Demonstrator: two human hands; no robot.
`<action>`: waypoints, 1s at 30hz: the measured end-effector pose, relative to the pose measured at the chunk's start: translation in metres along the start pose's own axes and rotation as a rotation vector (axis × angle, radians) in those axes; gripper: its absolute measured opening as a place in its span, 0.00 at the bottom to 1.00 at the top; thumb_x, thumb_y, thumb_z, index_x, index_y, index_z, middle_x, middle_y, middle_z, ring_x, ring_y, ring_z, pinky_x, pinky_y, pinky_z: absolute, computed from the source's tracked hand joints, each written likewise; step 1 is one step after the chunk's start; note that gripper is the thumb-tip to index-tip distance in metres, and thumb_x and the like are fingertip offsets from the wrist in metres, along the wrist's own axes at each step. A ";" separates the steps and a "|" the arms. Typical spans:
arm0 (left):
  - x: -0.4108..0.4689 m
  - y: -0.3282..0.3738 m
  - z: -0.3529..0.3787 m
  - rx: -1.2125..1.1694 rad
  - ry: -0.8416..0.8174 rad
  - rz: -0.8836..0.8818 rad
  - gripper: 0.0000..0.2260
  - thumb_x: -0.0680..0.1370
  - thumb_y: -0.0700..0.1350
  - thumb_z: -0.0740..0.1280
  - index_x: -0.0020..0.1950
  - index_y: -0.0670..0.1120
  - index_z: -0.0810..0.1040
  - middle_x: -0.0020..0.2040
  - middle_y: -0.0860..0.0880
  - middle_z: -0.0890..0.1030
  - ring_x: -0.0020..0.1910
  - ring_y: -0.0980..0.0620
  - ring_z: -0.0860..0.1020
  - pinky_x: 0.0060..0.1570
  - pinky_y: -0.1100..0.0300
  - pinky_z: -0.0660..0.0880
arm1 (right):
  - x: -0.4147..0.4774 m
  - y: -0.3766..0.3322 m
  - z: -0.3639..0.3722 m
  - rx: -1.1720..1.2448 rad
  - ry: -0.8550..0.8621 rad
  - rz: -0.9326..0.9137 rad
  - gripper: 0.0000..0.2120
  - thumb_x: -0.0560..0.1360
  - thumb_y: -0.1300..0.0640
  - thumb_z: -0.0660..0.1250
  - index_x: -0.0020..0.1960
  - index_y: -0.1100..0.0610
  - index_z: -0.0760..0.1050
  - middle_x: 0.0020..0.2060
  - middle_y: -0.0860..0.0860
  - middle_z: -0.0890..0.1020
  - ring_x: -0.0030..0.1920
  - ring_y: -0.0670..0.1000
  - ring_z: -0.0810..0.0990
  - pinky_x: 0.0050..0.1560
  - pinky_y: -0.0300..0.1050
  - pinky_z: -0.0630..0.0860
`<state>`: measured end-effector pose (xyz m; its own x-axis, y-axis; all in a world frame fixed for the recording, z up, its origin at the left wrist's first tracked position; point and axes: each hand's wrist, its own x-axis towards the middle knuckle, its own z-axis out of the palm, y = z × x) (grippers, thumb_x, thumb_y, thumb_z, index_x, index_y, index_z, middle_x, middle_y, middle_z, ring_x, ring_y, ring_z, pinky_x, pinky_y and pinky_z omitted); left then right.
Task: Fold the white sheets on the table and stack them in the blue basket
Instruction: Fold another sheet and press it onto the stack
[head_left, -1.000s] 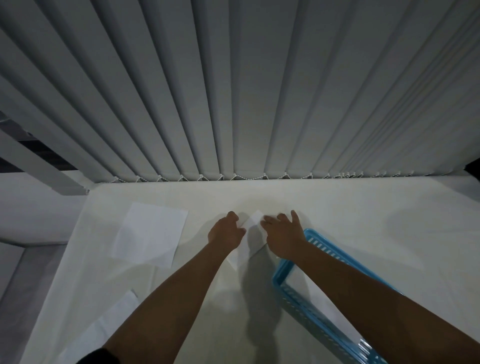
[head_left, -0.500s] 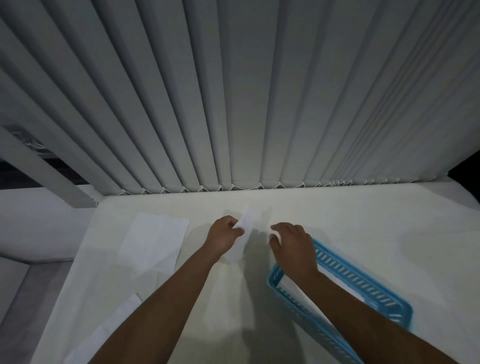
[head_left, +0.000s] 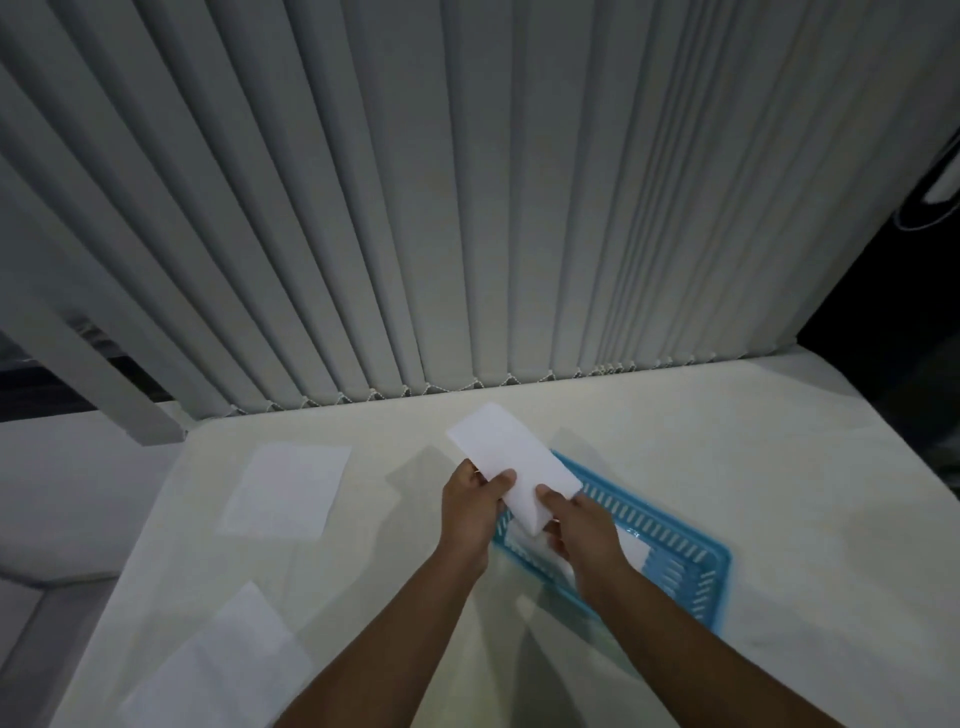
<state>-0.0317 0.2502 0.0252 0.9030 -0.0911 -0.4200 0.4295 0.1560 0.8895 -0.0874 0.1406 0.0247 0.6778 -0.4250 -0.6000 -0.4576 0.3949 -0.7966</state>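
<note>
A folded white sheet (head_left: 511, 460) is held in the air above the near-left end of the blue basket (head_left: 691, 545). My left hand (head_left: 470, 512) pinches its left edge with the thumb on top. My right hand (head_left: 584, 530) grips its near end, over the basket. White folded paper (head_left: 631, 548) lies inside the basket, partly hidden by my right hand. An unfolded white sheet (head_left: 285, 488) lies flat on the table to the left. More white sheets (head_left: 218, 670) overlap near the front-left edge.
The pale table (head_left: 753, 457) runs back to a wall of grey vertical blinds (head_left: 467, 208). Its left edge drops off beside a grey surface (head_left: 67, 483). A dark gap shows at the far right (head_left: 893, 312).
The sheet was being pressed and folded on the table by both hands. Now it is lifted, folded long and narrow, and held over the basket. The view has also shifted left.
</note>
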 end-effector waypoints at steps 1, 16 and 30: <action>-0.005 -0.005 0.003 0.002 0.005 -0.006 0.05 0.74 0.37 0.69 0.47 0.46 0.81 0.48 0.46 0.85 0.46 0.49 0.83 0.47 0.55 0.81 | -0.003 0.000 -0.007 0.025 0.017 -0.040 0.08 0.74 0.60 0.70 0.52 0.60 0.79 0.40 0.54 0.82 0.38 0.52 0.78 0.34 0.41 0.73; -0.018 -0.041 0.028 -0.109 0.155 -0.125 0.06 0.76 0.44 0.70 0.49 0.43 0.80 0.47 0.46 0.84 0.44 0.51 0.84 0.46 0.58 0.81 | -0.016 0.029 -0.074 0.057 0.136 0.013 0.13 0.71 0.62 0.73 0.30 0.57 0.75 0.23 0.51 0.74 0.26 0.49 0.70 0.31 0.41 0.69; 0.032 -0.038 -0.019 0.945 -0.067 0.260 0.12 0.77 0.39 0.62 0.55 0.48 0.82 0.59 0.47 0.81 0.59 0.47 0.77 0.60 0.56 0.72 | -0.019 0.052 -0.107 -0.353 0.302 -0.105 0.14 0.71 0.59 0.72 0.30 0.60 0.73 0.26 0.56 0.74 0.28 0.52 0.71 0.34 0.44 0.64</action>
<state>-0.0187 0.2597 -0.0257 0.9522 -0.2255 -0.2058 0.0020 -0.6694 0.7429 -0.1858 0.0821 -0.0130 0.5576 -0.6860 -0.4674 -0.5982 0.0584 -0.7992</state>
